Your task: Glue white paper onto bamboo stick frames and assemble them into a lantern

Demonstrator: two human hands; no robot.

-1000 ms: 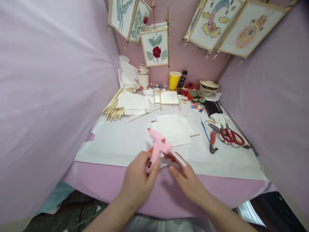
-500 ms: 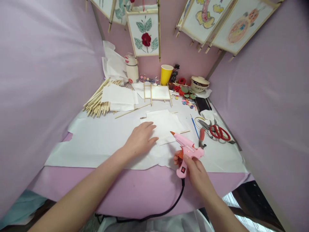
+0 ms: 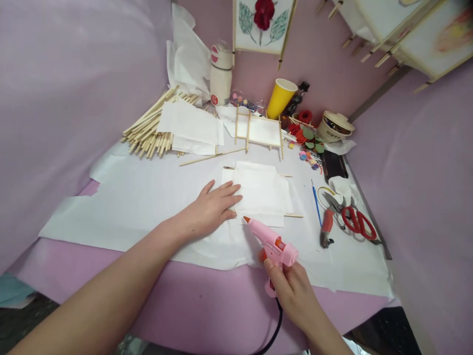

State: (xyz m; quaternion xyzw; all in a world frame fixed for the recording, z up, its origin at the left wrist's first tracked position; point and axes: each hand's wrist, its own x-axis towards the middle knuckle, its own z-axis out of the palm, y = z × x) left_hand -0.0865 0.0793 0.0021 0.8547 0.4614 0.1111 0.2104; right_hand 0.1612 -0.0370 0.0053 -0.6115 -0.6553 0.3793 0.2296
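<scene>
My right hand is wrapped round the grip of a pink hot glue gun. The gun's orange nozzle points left, close to the near left corner of a white paper sheet. Thin wooden sticks stick out from the sheet's sides, such as the near right stick. Flat and with fingers spread, my left hand rests at the sheet's left edge, fingertips on the paper. A black cord hangs from the gun's grip.
Behind lie a pile of wooden sticks, white papers and a small stick frame. A yellow cup and a white bottle stand at the back. Pliers and red-handled scissors lie right.
The glue gun has moved left and its nozzle now sits nearer my left hand. My left hand's fingers lie flatter and more spread at the sheet's left edge. The view has shifted downward.
</scene>
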